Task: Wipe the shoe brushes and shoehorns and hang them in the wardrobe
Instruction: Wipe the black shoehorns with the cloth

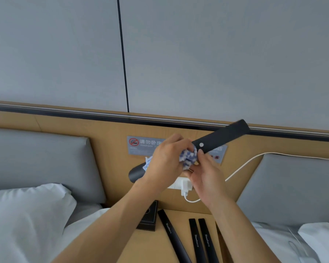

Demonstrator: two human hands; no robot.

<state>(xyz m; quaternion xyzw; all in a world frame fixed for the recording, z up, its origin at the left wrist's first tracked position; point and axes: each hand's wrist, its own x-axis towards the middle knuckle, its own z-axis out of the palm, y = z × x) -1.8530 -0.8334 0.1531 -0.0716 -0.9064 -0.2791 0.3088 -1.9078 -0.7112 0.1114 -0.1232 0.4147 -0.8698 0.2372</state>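
Note:
I hold a long black shoehorn (223, 135) up in front of the headboard, slanting from lower left to upper right. My left hand (164, 162) grips a blue-and-white checked cloth (188, 158) bunched around the shoehorn's middle. My right hand (205, 173) pinches the shoehorn just right of the cloth. The shoehorn's rounded end (136, 172) shows below my left wrist. Three more black shoehorns (196, 242) marked "Shoehorn" lie on the wooden bedside table (152, 245) below.
A black box (149, 217) stands on the table's far left. A white charger (184, 187) with its cable is plugged into the wooden headboard (110, 154). Grey cushions and white pillows (25, 215) flank the table on both sides.

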